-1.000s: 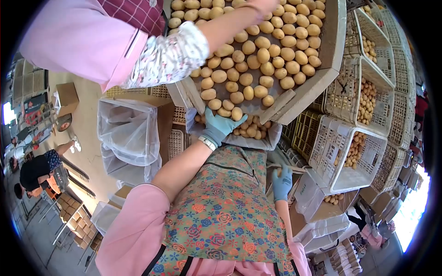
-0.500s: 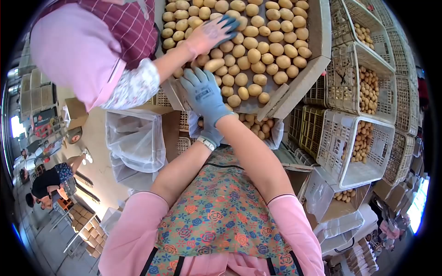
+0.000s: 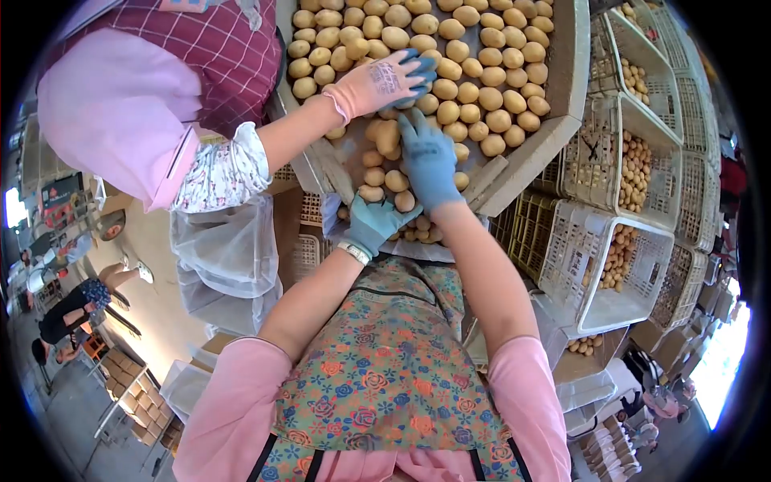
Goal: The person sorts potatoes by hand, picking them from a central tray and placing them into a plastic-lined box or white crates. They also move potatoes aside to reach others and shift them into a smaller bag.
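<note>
My right hand (image 3: 431, 161), in a blue-grey glove, lies over potatoes near the mouth of a sorting tray (image 3: 526, 157). Its fingers are stretched out and slightly blurred. Lower down, my left hand (image 3: 377, 227) wears a similar glove and spreads its fingers and thumb at the mouth's edge, just below a few potatoes (image 3: 396, 181). Many more potatoes (image 3: 458, 52) cover the tray above. Beneath the mouth, partly hidden by my hands and wrists, potatoes (image 3: 418, 231) fill a lined container. A co-worker's gloved hand (image 3: 381, 82) rests on potatoes just up and left of my right hand.
The co-worker's sleeved arm (image 3: 229, 169) reaches in from the left. Plastic crates (image 3: 562, 261) holding potatoes are stacked on the right. A box with a clear plastic liner (image 3: 221, 249) stands at left. Another person (image 3: 72, 309) is farther off, near stacked cartons (image 3: 136, 398).
My right hand has moved right, onto the potatoes. My left hand, earlier partly behind it, now shows with fingers spread at the mouth. The co-worker's hand has shifted slightly; the view has tilted.
</note>
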A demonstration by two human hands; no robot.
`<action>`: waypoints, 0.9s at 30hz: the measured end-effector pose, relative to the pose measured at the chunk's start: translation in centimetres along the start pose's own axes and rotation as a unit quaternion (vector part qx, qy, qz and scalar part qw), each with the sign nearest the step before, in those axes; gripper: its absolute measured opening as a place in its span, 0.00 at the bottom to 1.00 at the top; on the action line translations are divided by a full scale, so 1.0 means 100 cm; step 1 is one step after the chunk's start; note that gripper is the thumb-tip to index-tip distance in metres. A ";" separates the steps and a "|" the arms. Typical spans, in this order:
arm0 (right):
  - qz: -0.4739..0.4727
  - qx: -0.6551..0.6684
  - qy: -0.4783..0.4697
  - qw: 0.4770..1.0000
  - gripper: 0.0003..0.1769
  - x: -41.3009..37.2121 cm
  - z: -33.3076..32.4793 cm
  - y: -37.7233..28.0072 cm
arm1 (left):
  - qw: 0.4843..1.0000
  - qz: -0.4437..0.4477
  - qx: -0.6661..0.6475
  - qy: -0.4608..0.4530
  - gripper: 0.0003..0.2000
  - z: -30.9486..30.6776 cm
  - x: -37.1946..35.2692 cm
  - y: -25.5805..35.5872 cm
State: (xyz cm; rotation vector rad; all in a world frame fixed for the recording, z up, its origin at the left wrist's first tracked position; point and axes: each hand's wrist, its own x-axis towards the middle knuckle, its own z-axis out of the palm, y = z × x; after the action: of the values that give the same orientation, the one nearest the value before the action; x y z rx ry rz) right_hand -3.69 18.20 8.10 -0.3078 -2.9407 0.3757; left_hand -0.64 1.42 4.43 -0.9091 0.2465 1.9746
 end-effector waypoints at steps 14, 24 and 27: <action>0.061 -0.041 -0.053 0.996 0.15 -0.031 0.032 0.003 | 0.411 0.263 0.873 0.020 0.45 -0.012 0.006 0.004; 0.068 0.197 0.119 0.971 0.25 -0.115 -0.060 -0.001 | 0.248 0.261 0.932 0.044 0.46 -0.010 0.010 0.008; 0.302 0.164 -0.021 0.939 0.24 -0.245 -0.081 0.000 | 0.381 0.286 0.878 0.033 0.42 0.026 -0.007 -0.003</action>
State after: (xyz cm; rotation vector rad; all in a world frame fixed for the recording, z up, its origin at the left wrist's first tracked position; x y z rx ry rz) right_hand 21.44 14.57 12.63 -1.1623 -2.6853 0.9398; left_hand -1.51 2.42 6.80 0.7153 2.3307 0.9100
